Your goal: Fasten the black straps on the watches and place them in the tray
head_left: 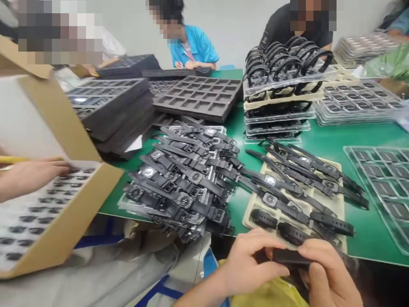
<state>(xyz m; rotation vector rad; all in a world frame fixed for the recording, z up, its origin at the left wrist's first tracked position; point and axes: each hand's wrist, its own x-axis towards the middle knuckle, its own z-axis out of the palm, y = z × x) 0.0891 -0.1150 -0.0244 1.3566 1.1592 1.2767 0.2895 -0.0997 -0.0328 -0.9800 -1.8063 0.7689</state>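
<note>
Low in front of me, my left hand and my right hand are both closed on a smartwatch, gripped between thumbs and fingers; its dark edge shows and the rest is hidden by my hands. Just beyond them, a cream tray carries several black smartwatches, some lying stretched out with sensor backs up, others with looped straps in the near slots. To the left rises a heap of smartwatches with straps laid flat, piled on clear plastic trays.
Black foam trays are stacked at back left. Trays of looped watches stand behind. Clear trays lie at right on the green table. A co-worker's hand reaches into a cardboard box at left; more people sit opposite.
</note>
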